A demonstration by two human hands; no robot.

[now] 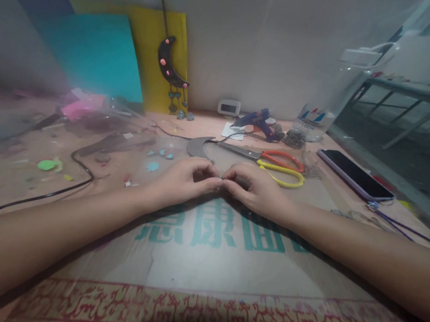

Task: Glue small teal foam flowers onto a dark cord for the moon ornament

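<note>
My left hand [185,179] and my right hand [257,189] meet fingertip to fingertip over the middle of the table. Thumb and index finger are pinched together on each. Whatever lies between the fingertips is too small to make out. Just behind them is a grey crescent-shaped piece [196,146]. Scissors [281,166] with one red and one yellow handle lie beyond my right hand. Close to my left hand are small light-blue pieces, one of them a flower-like shape [152,166].
A decorated dark crescent ornament [169,64] hangs before a yellow board [145,35] and a turquoise sheet [94,49]. A glue gun [259,123], white digital display [229,107], clear bottle [318,101] and phone [353,175] stand or lie behind. A black cable [46,194] and scraps cover the left.
</note>
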